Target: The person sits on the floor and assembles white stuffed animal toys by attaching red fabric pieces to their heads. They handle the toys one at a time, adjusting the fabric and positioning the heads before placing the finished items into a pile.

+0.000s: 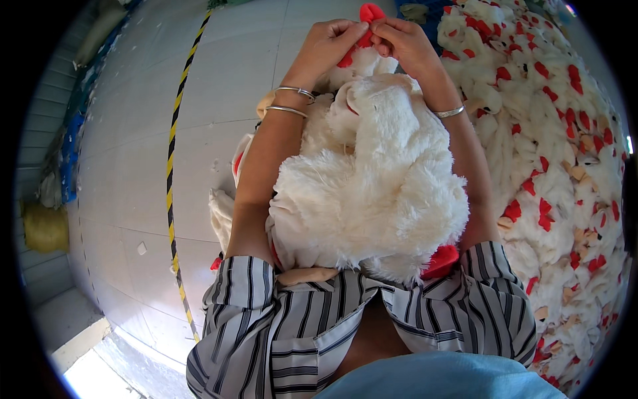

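A white plush toy skin [372, 179] with long fluffy fur lies limp and unstuffed across my lap, between my two forearms. Its red fabric piece [371, 13] is held up at the far end, past the white fur. My left hand [335, 45] pinches this red piece from the left, thumb and fingers pressed together. From the right, my right hand [402, 43] pinches the same piece close beside it. Another red patch [440, 262] shows at the near right edge of the fur. Whether the fingertips hold anything smaller is hidden.
A large heap of similar white plush skins [558, 166] with red and beige parts rises at the right. Yellow-and-black tape [171, 166] runs along the pale tiled floor [126, 179] at the left. A yellow roll [45, 227] stands by the far-left wall.
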Available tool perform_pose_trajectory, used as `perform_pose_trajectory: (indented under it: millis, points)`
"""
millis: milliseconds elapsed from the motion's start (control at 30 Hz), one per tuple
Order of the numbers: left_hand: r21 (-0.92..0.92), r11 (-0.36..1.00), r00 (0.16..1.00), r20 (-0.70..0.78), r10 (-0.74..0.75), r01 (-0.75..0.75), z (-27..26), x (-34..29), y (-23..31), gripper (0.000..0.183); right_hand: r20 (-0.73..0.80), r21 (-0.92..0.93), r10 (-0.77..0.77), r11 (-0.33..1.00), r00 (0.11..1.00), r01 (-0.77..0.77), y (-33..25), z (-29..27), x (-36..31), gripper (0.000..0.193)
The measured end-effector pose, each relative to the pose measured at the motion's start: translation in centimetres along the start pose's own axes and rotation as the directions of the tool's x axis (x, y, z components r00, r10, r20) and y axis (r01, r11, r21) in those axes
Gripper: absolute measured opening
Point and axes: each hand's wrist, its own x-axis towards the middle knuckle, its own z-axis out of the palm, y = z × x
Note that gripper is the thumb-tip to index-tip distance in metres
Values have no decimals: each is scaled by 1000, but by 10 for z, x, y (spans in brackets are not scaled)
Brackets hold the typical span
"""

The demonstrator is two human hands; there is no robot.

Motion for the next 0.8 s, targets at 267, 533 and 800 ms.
perform_pose_trajectory:
  millis: [267,533,800]
  points:
    - [200,977,996,25,-85,78,-4,-4,-4,29,56,-51,-152,987,987,155,-15,-39,4,31]
    - [225,973,993,84,-80,59,5,-2,-5,28,109,-621,-444,668,889,410,-22,-11,-11,39]
    - [101,989,992,64,-110,103,2,1,-3,22,209,-790,-283,516,936,332,-10,-15,-8,28]
